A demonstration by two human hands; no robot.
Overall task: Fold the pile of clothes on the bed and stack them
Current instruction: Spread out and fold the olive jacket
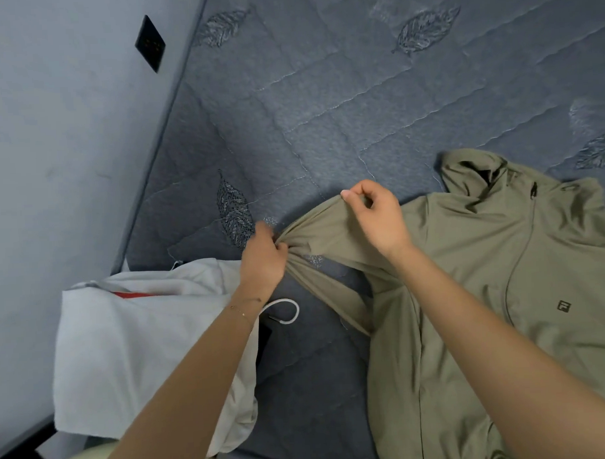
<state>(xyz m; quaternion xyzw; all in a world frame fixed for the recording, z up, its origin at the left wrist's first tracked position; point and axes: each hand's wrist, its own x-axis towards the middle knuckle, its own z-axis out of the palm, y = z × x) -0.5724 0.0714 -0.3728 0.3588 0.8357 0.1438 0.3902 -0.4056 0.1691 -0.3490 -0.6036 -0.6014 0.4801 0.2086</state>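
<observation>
The olive zip jacket (484, 257) lies front up on the right side of the grey quilted bed (323, 91). Its lower hem and far side are cut off by the frame edge, and the right forearm covers part of its body. Its sleeve (328, 228) stretches left, lifted off the mattress. The left hand (262, 261) has its fingers curled tight round the bunched sleeve end, hiding the cuff. The right hand (379, 216) pinches the sleeve's upper edge between thumb and forefinger, the other fingers loosely bent. A folded white garment (126, 338) lies at the left, partly under the left forearm, with a red patch (132, 294) too hidden to read. On the jacket's chest a small dark square logo (563, 305) shows the letter F.
</observation>
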